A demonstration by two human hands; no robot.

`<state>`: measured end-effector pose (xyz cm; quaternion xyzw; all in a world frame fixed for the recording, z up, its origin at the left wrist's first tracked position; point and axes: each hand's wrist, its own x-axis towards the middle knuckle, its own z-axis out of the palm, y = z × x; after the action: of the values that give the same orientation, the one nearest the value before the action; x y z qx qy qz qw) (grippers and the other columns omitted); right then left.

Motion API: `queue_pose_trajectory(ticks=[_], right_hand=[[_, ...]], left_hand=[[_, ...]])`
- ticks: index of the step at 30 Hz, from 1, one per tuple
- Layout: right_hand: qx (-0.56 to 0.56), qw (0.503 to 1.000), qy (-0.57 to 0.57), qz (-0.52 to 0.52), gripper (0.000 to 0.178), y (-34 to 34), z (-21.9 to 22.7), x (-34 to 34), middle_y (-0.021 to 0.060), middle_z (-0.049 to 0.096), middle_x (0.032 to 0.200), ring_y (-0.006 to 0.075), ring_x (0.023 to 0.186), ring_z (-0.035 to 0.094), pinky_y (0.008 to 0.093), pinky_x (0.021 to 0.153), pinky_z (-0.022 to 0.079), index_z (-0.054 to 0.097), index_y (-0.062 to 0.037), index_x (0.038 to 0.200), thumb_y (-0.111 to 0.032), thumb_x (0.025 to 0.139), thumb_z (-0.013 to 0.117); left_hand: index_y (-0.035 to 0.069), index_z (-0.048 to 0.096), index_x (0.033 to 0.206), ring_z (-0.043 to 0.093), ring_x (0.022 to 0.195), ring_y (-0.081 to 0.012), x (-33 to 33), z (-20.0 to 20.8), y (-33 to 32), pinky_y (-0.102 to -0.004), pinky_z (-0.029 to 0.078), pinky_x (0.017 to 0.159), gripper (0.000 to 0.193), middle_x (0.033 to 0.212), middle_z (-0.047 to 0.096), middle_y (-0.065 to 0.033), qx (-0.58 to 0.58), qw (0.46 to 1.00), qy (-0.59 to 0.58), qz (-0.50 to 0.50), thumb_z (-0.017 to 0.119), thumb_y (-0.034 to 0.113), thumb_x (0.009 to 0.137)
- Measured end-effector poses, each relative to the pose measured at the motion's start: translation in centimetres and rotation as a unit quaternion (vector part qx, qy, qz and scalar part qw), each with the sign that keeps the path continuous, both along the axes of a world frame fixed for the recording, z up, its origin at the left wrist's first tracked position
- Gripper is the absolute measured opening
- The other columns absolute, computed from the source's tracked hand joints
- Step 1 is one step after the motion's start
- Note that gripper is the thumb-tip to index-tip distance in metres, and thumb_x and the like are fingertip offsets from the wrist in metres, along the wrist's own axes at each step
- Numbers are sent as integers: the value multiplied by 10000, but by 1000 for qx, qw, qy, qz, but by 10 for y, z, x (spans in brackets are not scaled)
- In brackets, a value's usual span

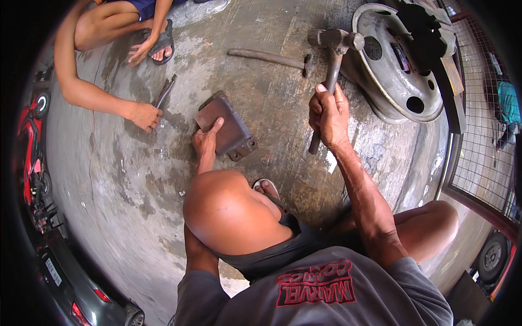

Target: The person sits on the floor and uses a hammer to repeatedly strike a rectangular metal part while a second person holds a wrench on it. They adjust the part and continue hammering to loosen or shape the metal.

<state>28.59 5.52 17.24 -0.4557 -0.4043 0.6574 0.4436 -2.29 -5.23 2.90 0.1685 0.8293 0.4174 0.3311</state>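
My right hand (329, 117) is wrapped around the handle of a hammer (335, 57), raised with its metal head up and away from me. On the concrete lies a brown rectangular plate (231, 125) with a dark metal frame and bolt-hole lugs at its near end. My left hand (205, 142) grips its left edge, thumb on top, fingers partly hidden. A second hammer (266, 56) with a worn handle rests on the floor beyond. At the left, a co-worker's hand (144, 116) holds a dark metal hand tool (165, 91), its exact kind unclear.
A steel wheel rim (375, 65) and a black metal stand (435, 49) are at the right, before a wire mesh fence (478, 146). A co-worker's sandalled foot (163, 46) is far left. A red motorcycle (31, 146) and dark car (76, 282) stand along the left.
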Motion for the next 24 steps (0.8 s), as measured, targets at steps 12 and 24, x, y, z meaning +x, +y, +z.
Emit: queue_pose_trajectory(ticks=[12, 24], right_hand=[[-191, 947, -173, 189, 603, -76, -106, -55, -7, 471, 627, 111, 455, 435, 324, 390, 375, 478, -100, 807, -652, 1046, 433], [98, 989, 2, -114, 658, 42, 53, 28, 4, 430, 560, 123, 403, 389, 313, 367, 367, 438, -134, 827, -742, 1026, 286]], left_hand=[[-78, 747, 1031, 694, 947, -300, 14, -4, 3, -424, 525, 890, 692, 1017, 751, -182, -84, 991, 95, -35, 930, 500, 699], [-68, 716, 1116, 665, 1018, -288, -4, -12, -19, -410, 492, 943, 674, 1101, 732, -169, -29, 1000, -2, -5, 922, 455, 743]])
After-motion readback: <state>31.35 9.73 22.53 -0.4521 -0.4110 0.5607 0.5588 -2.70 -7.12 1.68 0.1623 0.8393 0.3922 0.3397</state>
